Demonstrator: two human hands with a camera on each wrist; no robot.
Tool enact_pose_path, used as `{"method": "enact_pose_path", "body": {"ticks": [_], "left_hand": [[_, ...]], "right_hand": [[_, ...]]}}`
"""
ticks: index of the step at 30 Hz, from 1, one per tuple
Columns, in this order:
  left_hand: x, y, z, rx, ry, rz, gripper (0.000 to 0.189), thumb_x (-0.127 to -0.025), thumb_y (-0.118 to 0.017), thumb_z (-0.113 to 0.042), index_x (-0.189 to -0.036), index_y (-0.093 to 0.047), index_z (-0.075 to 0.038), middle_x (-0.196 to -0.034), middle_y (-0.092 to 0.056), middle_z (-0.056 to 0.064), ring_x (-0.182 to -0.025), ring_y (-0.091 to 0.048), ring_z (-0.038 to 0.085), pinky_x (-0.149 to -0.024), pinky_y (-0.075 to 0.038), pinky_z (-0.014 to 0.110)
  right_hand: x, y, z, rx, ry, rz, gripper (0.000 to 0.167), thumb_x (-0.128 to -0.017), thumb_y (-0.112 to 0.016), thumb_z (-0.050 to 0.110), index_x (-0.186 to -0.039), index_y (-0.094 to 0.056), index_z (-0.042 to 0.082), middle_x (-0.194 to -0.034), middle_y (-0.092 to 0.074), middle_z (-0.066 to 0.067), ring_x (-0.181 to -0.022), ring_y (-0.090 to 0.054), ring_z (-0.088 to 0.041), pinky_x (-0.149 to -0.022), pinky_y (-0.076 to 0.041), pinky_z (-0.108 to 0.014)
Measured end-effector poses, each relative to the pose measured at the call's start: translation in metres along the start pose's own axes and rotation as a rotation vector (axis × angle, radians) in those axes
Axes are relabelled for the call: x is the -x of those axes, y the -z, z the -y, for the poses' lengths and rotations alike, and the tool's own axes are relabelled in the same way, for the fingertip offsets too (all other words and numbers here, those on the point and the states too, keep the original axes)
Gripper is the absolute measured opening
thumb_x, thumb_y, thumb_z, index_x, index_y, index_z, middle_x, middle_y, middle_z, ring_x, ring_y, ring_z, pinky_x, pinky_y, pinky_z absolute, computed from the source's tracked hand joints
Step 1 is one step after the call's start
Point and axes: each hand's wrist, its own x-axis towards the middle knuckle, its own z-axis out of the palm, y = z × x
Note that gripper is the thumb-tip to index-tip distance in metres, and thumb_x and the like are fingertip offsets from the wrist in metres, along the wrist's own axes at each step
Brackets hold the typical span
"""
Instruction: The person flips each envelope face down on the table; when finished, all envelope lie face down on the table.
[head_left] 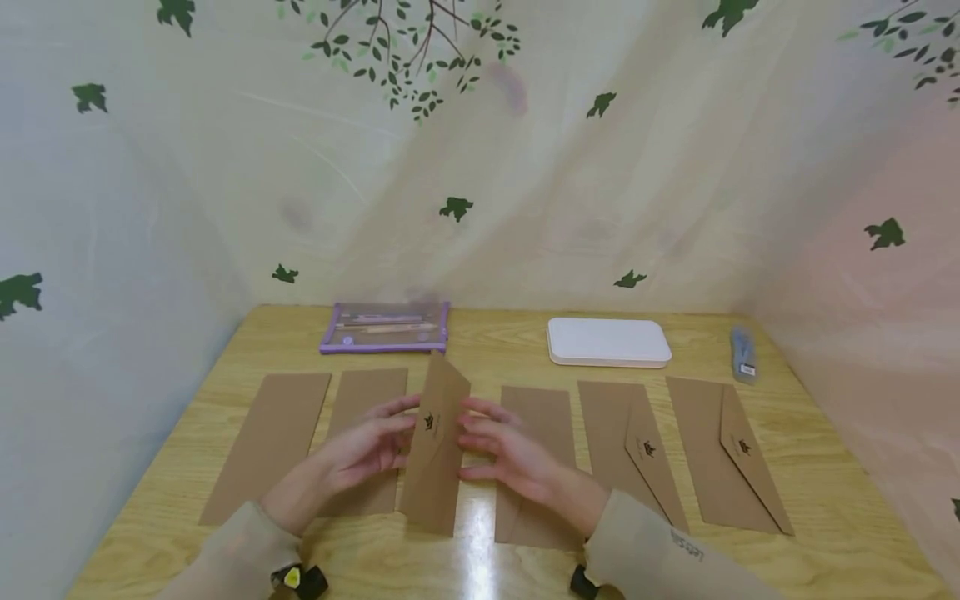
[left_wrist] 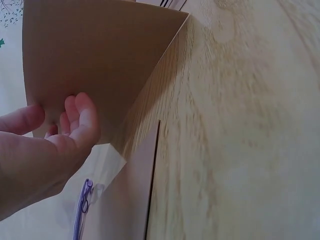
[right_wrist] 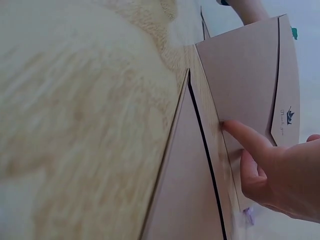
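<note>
A brown paper envelope (head_left: pixel 438 450) with a dark crown print on its flap stands raised on its long edge between both hands. My left hand (head_left: pixel 363 446) holds it from the left; the left wrist view shows curled fingertips against its plain face and the thumb by its edge. From the right, my right hand (head_left: pixel 517 450) holds the flap side. In the right wrist view one digit of that hand touches the envelope's lower edge (right_wrist: pixel 215 95). Beneath the right forearm lies another envelope (head_left: pixel 532 508), partly covered.
Two plain-faced envelopes (head_left: pixel 270 442) (head_left: pixel 367 392) lie at left. Two crown-printed envelopes (head_left: pixel 615 425) (head_left: pixel 697 450) lie at right. Along the back are a purple-edged clear pencil pouch (head_left: pixel 386 337), a white case (head_left: pixel 609 342) and a small blue-grey packet (head_left: pixel 742 354). A patterned curtain (head_left: pixel 525 242) encloses the table.
</note>
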Motion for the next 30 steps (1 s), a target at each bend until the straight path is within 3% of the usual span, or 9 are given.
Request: {"method": "enact_pose_path", "body": {"ticks": [4, 9, 14, 30], "left_hand": [[-0.002, -0.002, 0.001, -0.001, -0.001, 0.022, 0.068, -0.106, -0.048, -0.011, -0.158, -0.007, 0.004, -0.132, -0.060, 0.013, -0.115, -0.062, 0.027, -0.102, -0.050, 0.047], [-0.007, -0.004, 0.002, 0.019, 0.010, 0.057, 0.064, -0.106, -0.049, -0.012, -0.157, -0.014, 0.003, -0.139, -0.057, 0.020, -0.121, -0.059, 0.032, -0.104, -0.048, 0.051], [-0.012, -0.005, 0.002, 0.030, 0.028, 0.053, 0.057, -0.104, -0.052, -0.010, -0.154, -0.026, 0.001, -0.135, -0.058, 0.019, -0.127, -0.054, 0.038, -0.107, -0.045, 0.055], [-0.023, -0.011, 0.003, 0.022, 0.059, 0.041, 0.041, -0.104, -0.052, -0.010, -0.144, -0.043, -0.004, -0.128, -0.057, 0.009, -0.118, -0.055, 0.026, -0.107, -0.045, 0.055]], "right_hand": [[0.000, -0.002, -0.001, -0.023, -0.012, 0.002, 0.058, -0.101, -0.057, 0.018, -0.153, -0.034, 0.006, -0.145, -0.045, -0.024, -0.133, -0.043, -0.041, -0.098, -0.049, -0.060], [-0.001, -0.005, -0.001, -0.055, -0.018, 0.006, 0.062, -0.099, -0.064, 0.020, -0.153, -0.035, 0.009, -0.140, -0.051, -0.022, -0.130, -0.048, -0.039, -0.097, -0.050, -0.061], [-0.003, -0.008, 0.000, -0.063, -0.019, 0.022, 0.059, -0.100, -0.062, 0.019, -0.152, -0.037, 0.010, -0.137, -0.055, -0.020, -0.129, -0.049, -0.038, -0.097, -0.051, -0.060], [0.002, -0.006, 0.006, -0.071, -0.020, 0.052, 0.063, -0.103, -0.058, 0.029, -0.155, -0.031, 0.006, -0.143, -0.049, -0.024, -0.132, -0.046, -0.040, -0.097, -0.051, -0.057]]}}
